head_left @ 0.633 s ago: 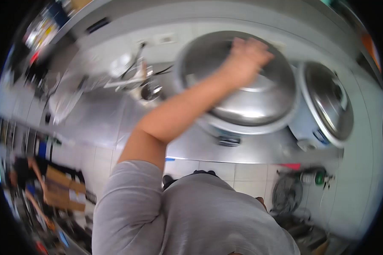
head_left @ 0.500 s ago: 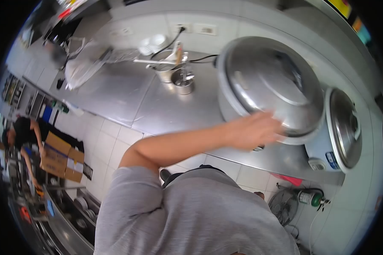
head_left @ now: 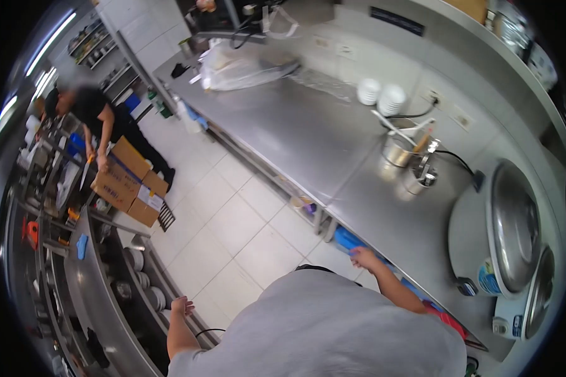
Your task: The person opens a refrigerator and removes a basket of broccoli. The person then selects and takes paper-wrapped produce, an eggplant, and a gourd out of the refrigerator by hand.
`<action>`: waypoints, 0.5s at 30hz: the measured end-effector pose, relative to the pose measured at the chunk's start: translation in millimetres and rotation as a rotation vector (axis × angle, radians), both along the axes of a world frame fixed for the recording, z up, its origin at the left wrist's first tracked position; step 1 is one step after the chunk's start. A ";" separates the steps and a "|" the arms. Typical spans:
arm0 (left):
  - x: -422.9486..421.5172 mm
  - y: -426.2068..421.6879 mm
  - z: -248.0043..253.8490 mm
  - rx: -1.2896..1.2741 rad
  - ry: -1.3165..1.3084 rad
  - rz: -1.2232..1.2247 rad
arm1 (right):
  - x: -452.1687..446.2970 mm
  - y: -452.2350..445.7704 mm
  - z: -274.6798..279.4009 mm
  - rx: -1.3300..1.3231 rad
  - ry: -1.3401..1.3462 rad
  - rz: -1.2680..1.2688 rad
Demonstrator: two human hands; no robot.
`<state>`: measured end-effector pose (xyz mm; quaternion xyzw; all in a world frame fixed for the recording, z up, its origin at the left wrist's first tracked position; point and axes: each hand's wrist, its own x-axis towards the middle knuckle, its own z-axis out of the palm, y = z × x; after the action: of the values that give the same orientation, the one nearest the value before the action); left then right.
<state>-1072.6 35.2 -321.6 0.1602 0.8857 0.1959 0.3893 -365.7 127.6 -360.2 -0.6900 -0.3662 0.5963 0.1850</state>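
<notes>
The steel table (head_left: pixel 283 119) is stretching ahead of the right hand (head_left: pixel 363 257), a large lidded cooker (head_left: pixel 475 229) standing to that hand's right. Stacked dishes (head_left: pixel 154 297) are sitting just left of the left hand (head_left: pixel 181 306). A blue object (head_left: pixel 346 237) is showing just beside the right hand. Both hands are hanging with fingers loosely parted.

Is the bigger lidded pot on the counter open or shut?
Shut: its domed metal lid sits across the top of the bigger pot.
</notes>
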 end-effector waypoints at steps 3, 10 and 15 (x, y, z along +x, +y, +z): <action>-40.4 -47.4 -28.2 -0.049 0.830 -0.453 | -88.5 96.0 19.6 0.092 0.033 0.125; 25.1 -40.7 -123.0 -0.463 -0.084 -0.486 | -235.5 240.7 89.9 0.268 0.170 0.556; -0.4 91.4 -143.8 -0.447 -0.168 -0.357 | -270.2 348.2 91.6 0.117 0.269 0.423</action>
<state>-1073.0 126.6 -465.4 0.2069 0.8292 -0.0631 0.5153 -635.9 475.8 -268.5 -0.5006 -0.5083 0.6860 0.1430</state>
